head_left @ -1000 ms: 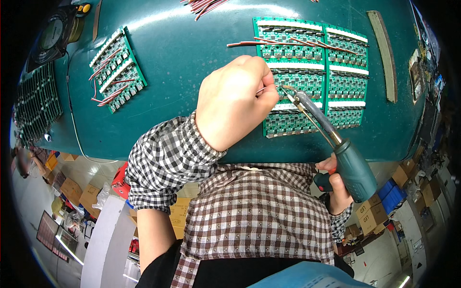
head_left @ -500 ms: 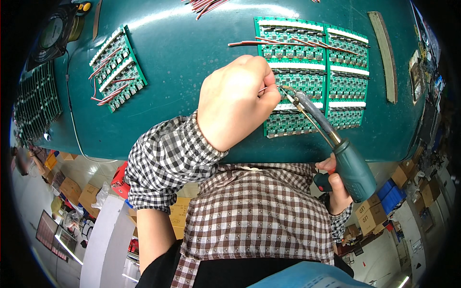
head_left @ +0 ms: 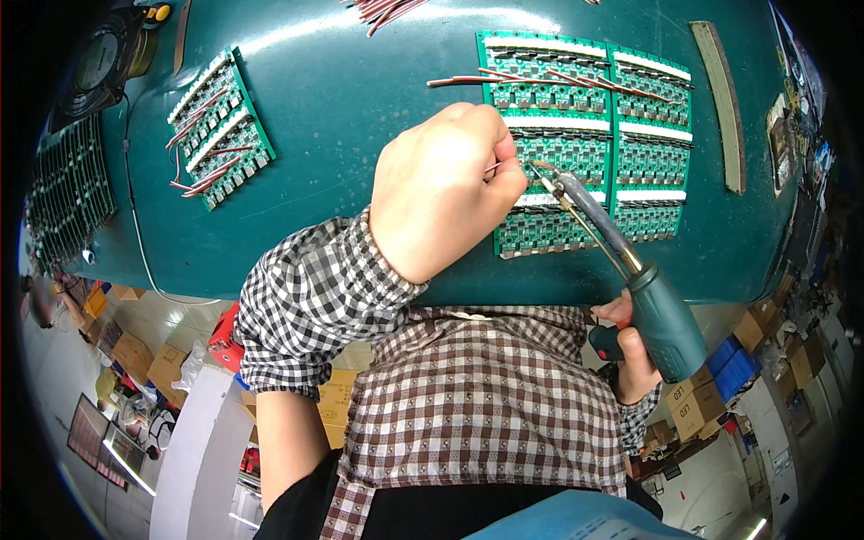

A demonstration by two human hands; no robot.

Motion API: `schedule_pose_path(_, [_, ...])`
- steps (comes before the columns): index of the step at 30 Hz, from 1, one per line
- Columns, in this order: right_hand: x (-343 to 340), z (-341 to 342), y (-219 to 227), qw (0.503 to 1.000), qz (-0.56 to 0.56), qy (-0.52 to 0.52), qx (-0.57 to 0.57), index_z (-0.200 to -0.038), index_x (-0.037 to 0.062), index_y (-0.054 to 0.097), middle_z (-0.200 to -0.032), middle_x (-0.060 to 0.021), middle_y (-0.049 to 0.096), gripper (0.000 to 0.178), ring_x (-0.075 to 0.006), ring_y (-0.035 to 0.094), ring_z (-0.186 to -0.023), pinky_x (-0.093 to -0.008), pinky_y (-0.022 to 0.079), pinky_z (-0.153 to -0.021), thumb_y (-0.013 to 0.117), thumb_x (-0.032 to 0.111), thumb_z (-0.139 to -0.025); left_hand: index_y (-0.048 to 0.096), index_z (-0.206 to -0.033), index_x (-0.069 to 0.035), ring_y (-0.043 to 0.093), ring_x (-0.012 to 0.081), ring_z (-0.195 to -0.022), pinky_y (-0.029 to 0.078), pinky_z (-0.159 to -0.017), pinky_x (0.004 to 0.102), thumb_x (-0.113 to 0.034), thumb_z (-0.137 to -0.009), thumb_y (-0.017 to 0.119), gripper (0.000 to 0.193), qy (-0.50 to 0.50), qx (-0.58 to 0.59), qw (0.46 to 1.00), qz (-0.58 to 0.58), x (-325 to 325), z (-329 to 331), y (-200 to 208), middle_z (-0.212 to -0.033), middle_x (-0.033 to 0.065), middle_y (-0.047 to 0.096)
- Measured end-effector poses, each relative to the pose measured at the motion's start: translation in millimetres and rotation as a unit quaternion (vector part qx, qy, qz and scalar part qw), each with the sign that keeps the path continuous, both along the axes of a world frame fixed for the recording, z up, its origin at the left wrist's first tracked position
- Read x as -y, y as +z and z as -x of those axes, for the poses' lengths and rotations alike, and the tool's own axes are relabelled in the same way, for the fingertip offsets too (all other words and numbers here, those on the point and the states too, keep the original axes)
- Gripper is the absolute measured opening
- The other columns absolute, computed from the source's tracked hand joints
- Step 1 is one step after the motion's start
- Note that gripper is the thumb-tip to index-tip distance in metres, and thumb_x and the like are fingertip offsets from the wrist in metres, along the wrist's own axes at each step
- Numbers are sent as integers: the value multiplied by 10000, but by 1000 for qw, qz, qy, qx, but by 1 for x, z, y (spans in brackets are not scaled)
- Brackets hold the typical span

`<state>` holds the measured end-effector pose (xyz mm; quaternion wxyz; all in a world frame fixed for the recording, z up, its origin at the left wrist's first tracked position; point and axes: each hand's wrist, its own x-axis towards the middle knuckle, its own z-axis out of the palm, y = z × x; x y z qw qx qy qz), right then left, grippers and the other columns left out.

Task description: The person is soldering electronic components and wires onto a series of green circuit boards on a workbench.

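Observation:
My left hand (head_left: 447, 191) is closed in a pinch over the left part of the green circuit board panel (head_left: 549, 236), gripping a thin wire (head_left: 491, 167) whose end is partly hidden by the fingers. My right hand (head_left: 637, 367) wraps the green handle of a soldering gun (head_left: 666, 315). Its metal barrel and thin feed tube slant up and left, and the tip sits just beside my left fingertips, over the board. Whether the tip touches the board cannot be made out. Several red and white wires (head_left: 531, 81) lie across the panel's upper rows.
A smaller board panel (head_left: 220, 135) with wires lies at left on the green table (head_left: 360, 81). Farther left are stacked boards (head_left: 70, 193) and a black fan (head_left: 97, 63). A wire bundle (head_left: 385, 11) lies at the far edge, and a curved strip (head_left: 720, 108) at right.
The soldering gun has shifted very slightly to the right, its tip a little away from my left fingertips. My left hand keeps its place.

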<state>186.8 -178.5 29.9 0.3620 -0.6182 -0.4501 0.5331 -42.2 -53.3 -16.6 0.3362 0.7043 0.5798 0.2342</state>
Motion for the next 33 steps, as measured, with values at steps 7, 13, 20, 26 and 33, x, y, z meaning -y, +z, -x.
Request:
schedule_pose_path(7, [-2,6,-2,1000,-4,2,-2,-1063,-107,500,-849,-146,538,429,-258,569,-777,-410,512,-699,599,217,-800,545,-703,-50,524,163,-563,440,-534,281,-58,-675,620,80,2,-8,1000,9,2,4,0,-656,48,536])
schedule_pose_path(13, [-7,-8,1,994,-67,-63,-57,-1099,-94,467,-845,-139,520,447,-236,559,-744,-375,526,-672,571,243,-824,545,-701,-42,524,178,-568,435,-538,294,-60,-674,615,78,-8,17,1000,6,-6,-8,3,-638,66,522])
schedule_pose_path(20, [-27,-53,20,918,-239,-314,39,-1127,-82,462,-910,-137,569,366,-241,603,-809,-313,562,-631,498,193,-890,542,-701,-45,550,235,-583,439,-542,330,-104,-691,602,85,-3,-27,997,72,7,16,11,-651,84,536])
schedule_pose_path(26, [-83,-161,17,823,-282,-452,198,-969,-33,607,-916,-137,625,220,-177,646,-729,-269,526,-560,634,104,-799,566,-735,-21,501,89,-555,424,-534,237,-58,-719,615,63,-31,72,990,121,-1,13,17,-644,22,529])
schedule_pose_path(33, [-68,-122,28,851,-262,-449,76,-1012,-49,576,-881,-127,618,277,-227,645,-738,-303,543,-545,601,164,-837,572,-733,-7,484,74,-531,419,-519,222,-48,-716,618,64,-29,68,989,131,-2,18,16,-641,12,530])
